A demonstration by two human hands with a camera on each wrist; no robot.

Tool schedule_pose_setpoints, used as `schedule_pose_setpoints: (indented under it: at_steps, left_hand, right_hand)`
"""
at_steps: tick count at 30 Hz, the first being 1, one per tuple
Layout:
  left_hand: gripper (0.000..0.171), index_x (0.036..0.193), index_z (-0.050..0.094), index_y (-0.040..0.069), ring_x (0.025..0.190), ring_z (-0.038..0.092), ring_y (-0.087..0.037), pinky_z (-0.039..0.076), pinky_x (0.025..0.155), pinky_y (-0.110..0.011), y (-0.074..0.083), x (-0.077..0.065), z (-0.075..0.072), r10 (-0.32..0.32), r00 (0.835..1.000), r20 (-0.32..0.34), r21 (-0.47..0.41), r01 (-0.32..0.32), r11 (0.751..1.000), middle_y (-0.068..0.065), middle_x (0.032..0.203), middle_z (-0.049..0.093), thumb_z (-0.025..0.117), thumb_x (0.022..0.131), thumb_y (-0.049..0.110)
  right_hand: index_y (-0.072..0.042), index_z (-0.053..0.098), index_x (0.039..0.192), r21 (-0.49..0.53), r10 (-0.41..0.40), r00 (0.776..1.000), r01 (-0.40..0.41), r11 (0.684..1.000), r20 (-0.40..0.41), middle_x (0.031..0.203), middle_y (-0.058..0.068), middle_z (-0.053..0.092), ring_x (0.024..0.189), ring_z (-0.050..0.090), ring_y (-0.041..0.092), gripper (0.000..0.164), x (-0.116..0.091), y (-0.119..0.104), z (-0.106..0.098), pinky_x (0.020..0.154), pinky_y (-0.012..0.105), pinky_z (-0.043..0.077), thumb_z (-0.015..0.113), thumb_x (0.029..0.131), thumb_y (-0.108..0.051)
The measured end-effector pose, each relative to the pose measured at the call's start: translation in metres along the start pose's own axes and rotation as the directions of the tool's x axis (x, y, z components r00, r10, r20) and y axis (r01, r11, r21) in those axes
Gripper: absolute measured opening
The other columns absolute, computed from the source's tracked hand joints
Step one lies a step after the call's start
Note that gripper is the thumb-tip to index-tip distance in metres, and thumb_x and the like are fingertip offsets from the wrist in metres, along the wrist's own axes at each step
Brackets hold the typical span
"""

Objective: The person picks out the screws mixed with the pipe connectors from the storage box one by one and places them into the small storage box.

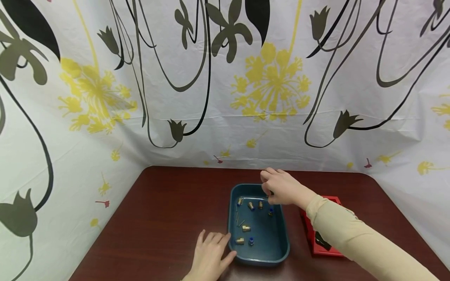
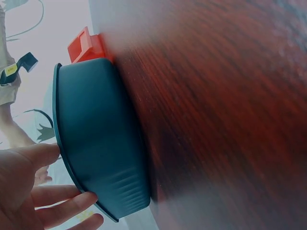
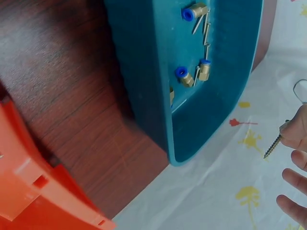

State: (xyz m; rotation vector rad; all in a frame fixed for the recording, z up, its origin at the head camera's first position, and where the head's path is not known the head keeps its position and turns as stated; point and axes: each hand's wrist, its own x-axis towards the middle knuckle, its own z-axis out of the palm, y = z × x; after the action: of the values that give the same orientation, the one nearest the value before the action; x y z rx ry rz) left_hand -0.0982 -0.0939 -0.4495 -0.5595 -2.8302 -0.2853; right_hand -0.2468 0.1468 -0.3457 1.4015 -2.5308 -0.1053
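Observation:
My right hand (image 1: 283, 188) is over the far right end of a blue-green tray (image 1: 268, 253). In the right wrist view it pinches a threaded screw (image 3: 272, 147) between thumb and finger. My left hand (image 1: 210, 254) rests its fingers against the tray's near left edge, and the left wrist view shows the thumb (image 2: 45, 154) at the rim. Inside the tray lie several brass fittings (image 1: 246, 228), some with blue collars such as one pipe fitting (image 3: 196, 12). Thin nails or pins (image 3: 206, 33) lie among them.
A red plastic bin (image 1: 311, 238) stands right of the tray, partly under my right forearm, with something dark (image 1: 321, 241) in it. The dark wooden table (image 1: 168, 218) extends around them. A flower-patterned white sheet (image 1: 218, 101) hangs behind the table.

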Motion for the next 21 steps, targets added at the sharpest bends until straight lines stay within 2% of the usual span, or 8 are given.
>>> schedule_pose_setpoints:
  at_steps: [11,21]
  left_hand:
    - [0.042,0.107,0.064,0.015,0.089,0.053,-0.017,0.031,0.084,-0.055,-0.001,0.0,0.001,-0.004,1.0,0.005,0.002,0.004,1.0,0.003,0.092,0.06,0.059,0.079,0.046]
    - [0.042,0.107,0.064,0.015,0.089,0.052,-0.017,0.03,0.085,-0.056,-0.001,0.0,0.002,-0.013,1.0,0.011,-0.004,0.013,1.0,0.003,0.093,0.06,0.059,0.079,0.046]
  right_hand:
    - [-0.025,0.04,0.052,0.016,0.025,0.999,-0.025,1.0,-0.028,0.078,-0.005,0.037,0.075,0.032,0.014,0.03,-0.014,0.008,-0.008,0.056,0.029,0.025,0.064,0.064,-0.011]
    - [-0.026,0.04,0.053,0.025,0.058,0.997,-0.057,0.998,-0.046,0.081,-0.004,0.039,0.077,0.034,0.013,0.031,-0.028,0.018,-0.014,0.057,0.029,0.029,0.065,0.064,-0.013]
